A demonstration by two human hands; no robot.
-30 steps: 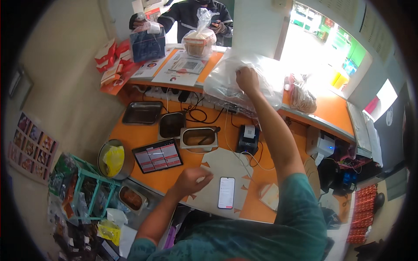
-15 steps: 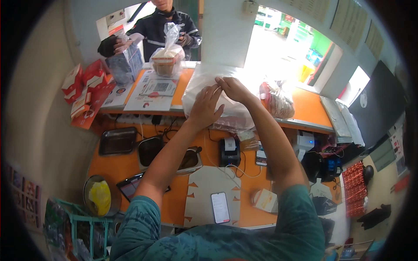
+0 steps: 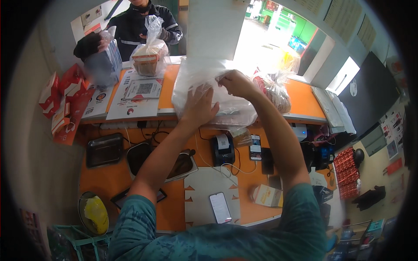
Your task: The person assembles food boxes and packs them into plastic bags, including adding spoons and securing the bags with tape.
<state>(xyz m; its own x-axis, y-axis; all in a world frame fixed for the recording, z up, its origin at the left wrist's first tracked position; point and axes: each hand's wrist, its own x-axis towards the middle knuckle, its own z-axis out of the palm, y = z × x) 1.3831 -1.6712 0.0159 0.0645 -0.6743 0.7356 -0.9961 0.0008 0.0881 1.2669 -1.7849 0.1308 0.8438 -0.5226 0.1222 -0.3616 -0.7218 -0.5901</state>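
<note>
A stack of clear plastic bags [image 3: 233, 114] lies on the raised orange ledge in front of me. My left hand [image 3: 200, 106] rests on the stack with its fingers stretched out, and a thin fold of film lies over its fingertips. Just right of it, my right hand [image 3: 238, 84] is closed in a pinch on the edge of a plastic bag, lifting the film slightly. A tied clear bag with a food box [image 3: 148, 61] stands to the left. On the right, another knotted bag with packed contents [image 3: 276, 93] sits beside the stack.
Across the ledge stands a person in a dark jacket [image 3: 139, 24], one gloved hand at a blue-grey bag [image 3: 102, 65]. Red cartons [image 3: 72, 82] stand far left. Below are a black tray [image 3: 104, 150], a receipt printer [image 3: 223, 148], and a phone [image 3: 220, 208] on flat cardboard [image 3: 193, 182].
My hands have moved apart from fingertip contact. The right one now pinches the bag's edge, and film covers the left fingertips. The whole view has shifted slightly.
</note>
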